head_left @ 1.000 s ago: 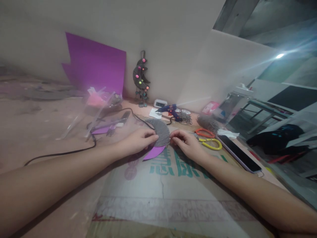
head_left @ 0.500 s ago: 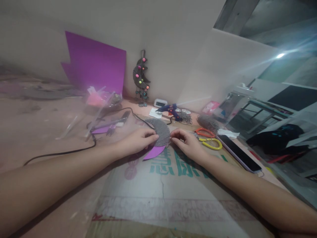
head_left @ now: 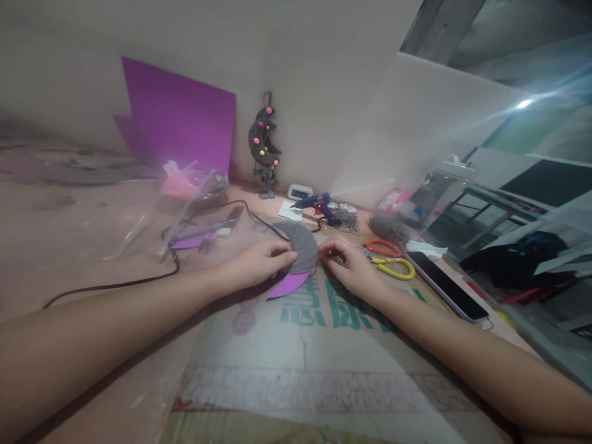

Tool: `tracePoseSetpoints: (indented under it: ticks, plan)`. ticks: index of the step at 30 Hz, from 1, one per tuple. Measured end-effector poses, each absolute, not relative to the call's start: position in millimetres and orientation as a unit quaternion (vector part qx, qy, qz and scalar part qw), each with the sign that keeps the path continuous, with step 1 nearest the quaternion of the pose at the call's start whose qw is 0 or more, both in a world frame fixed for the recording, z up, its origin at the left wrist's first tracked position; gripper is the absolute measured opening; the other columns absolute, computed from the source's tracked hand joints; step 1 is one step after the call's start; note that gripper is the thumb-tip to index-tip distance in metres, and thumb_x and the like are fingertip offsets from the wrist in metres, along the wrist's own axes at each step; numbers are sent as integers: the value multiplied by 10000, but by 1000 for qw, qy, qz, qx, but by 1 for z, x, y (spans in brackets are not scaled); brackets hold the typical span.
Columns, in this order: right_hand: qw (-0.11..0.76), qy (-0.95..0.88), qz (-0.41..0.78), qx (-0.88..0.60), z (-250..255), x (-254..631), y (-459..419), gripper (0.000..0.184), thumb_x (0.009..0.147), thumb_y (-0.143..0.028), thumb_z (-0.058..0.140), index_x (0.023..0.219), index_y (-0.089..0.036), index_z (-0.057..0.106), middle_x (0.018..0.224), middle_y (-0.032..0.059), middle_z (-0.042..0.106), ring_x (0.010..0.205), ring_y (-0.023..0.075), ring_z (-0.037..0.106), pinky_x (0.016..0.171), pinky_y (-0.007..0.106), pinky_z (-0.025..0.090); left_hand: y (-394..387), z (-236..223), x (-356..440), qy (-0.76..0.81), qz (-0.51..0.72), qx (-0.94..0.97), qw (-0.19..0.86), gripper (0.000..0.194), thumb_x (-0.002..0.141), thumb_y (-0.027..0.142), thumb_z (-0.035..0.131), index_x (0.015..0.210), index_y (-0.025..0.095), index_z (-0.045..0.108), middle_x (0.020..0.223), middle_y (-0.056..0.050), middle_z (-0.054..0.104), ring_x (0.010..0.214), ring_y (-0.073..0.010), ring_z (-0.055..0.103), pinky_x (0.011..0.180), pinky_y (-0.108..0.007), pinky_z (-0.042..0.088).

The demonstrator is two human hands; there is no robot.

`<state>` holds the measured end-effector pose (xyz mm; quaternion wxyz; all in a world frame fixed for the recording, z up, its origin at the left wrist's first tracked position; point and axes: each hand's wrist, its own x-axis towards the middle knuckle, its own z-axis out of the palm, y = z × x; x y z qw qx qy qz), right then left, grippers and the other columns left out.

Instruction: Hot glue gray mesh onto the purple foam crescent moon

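Note:
A purple paper crescent [head_left: 287, 285], mostly wrapped in grey yarn [head_left: 303, 248], lies over the cardboard; only its lower tip shows bare purple. My left hand [head_left: 263, 264] pinches the inner edge of the crescent, thumb on top. At the outer edge, my right hand [head_left: 345, 264] has its thumb and fingertips drawn together close to the yarn wraps. Whatever is between those fingertips, perhaps a strand of yarn, is too small to make out. Right of that hand lie scissors [head_left: 393, 268] with yellow handles and a tool with orange handles [head_left: 383, 248].
Behind the crescent rest a blue glue gun [head_left: 319, 206], its black cord [head_left: 115, 287] running left, a small white clock [head_left: 300, 192] and a grey yarn ball [head_left: 388, 228]. A phone [head_left: 446, 287] lies at the right. Purple card [head_left: 185, 123] and a decorated moon hanging [head_left: 263, 145] stand against the wall.
My left hand keeps its hold on the crescent. The fingers of my right hand have shifted very slightly at the outer edge; the crescent stays in place.

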<state>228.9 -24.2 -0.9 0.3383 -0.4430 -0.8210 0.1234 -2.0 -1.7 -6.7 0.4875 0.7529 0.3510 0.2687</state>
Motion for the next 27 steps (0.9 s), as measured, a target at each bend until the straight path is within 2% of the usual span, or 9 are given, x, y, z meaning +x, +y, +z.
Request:
tracePoseSetpoints:
  ticks: [7, 10, 14, 16, 20, 27]
  plan:
    - [333, -815, 106, -462, -2, 230, -28, 259, 790, -38, 453, 948, -194, 585, 817, 14, 522, 749, 151, 509, 685, 277, 417, -4, -5, -2, 356, 265, 751, 489, 322, 855, 466, 468, 695, 187, 481, 550, 47, 470, 409, -73, 398, 378, -193, 259]
    - [348, -799, 125, -473, -1, 230, -29, 165, 861, -164, 494, 990, -207, 589, 823, 17, 548, 746, 157, 522, 683, 285, 425, -3, -6, -2, 355, 262, 757, 481, 318, 865, 463, 445, 707, 190, 487, 555, 45, 472, 414, -81, 396, 386, -205, 266]
    - [352, -803, 165, -452, 4, 228, -30, 225, 929, -315, 459, 1076, -208, 591, 991, 52, 616, 922, 184, 564, 821, 321, 431, -5, -3, -2, 320, 290, 805, 407, 283, 883, 384, 433, 719, 178, 537, 617, 27, 514, 549, -107, 481, 513, -219, 356]
    - [332, -815, 176, -440, 8, 227, -30, 212, 928, -324, 465, 990, -192, 618, 957, 50, 623, 917, 182, 570, 837, 318, 423, -7, -1, -2, 302, 298, 831, 361, 269, 885, 345, 433, 719, 173, 558, 663, 18, 540, 639, -124, 510, 596, -230, 380]
    - [298, -827, 188, -437, 10, 224, -31, 187, 881, -319, 549, 773, -176, 606, 798, 23, 594, 769, 158, 556, 729, 280, 422, -9, 0, -2, 295, 282, 860, 306, 283, 894, 341, 424, 705, 171, 548, 672, 16, 540, 672, -137, 512, 632, -246, 369]
    - [288, -831, 196, -434, 10, 223, -34, 238, 898, -310, 518, 705, -175, 551, 763, 13, 578, 743, 143, 534, 704, 259, 401, -10, -2, -2, 293, 271, 863, 310, 320, 907, 402, 413, 724, 172, 539, 695, 16, 545, 684, -137, 507, 626, -246, 359]
